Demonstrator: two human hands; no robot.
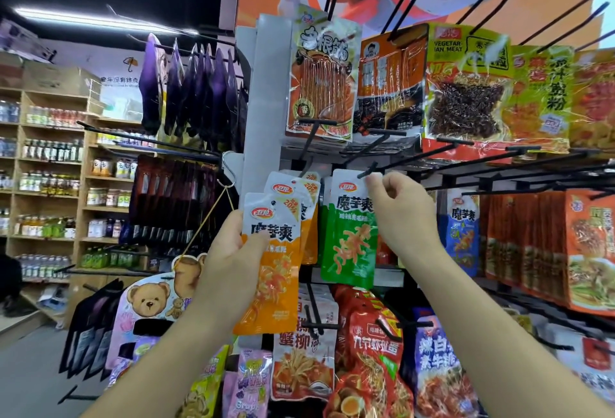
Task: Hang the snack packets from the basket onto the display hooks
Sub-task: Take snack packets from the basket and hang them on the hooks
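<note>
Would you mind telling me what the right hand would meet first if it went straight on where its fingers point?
Probably the tip of the black display hook, just above the right hand, which pinches the green packet by its top. Depth is unclear, so it might slip past beside it.

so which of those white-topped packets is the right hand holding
The green packet: the right hand pinches its top edge beside a hook tip. The front orange packet is in the left hand, and the blue packet hangs untouched further right.
</note>
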